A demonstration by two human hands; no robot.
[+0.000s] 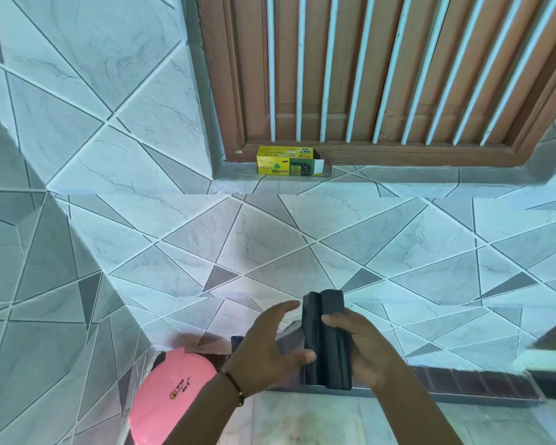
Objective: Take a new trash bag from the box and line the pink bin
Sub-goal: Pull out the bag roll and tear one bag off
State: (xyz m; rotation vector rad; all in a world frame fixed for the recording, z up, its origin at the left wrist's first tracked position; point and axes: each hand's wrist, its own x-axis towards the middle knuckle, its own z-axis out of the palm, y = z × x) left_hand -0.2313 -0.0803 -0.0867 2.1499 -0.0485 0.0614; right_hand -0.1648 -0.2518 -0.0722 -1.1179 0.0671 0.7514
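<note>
A folded black trash bag stands upright between my hands, low in the middle of the view. My right hand grips its right side, with the thumb across the front. My left hand touches the bag's left edge with thumb and fingers spread around it. The pink bin shows at the lower left, its pink lid facing up, partly hidden by my left forearm. The yellow and green trash bag box lies on the window sill above, its right end flap open.
A tiled wall fills the view ahead and to the left. A brown wooden window frame with white bars sits above the sill. A dark red tile strip runs along the floor edge at the lower right.
</note>
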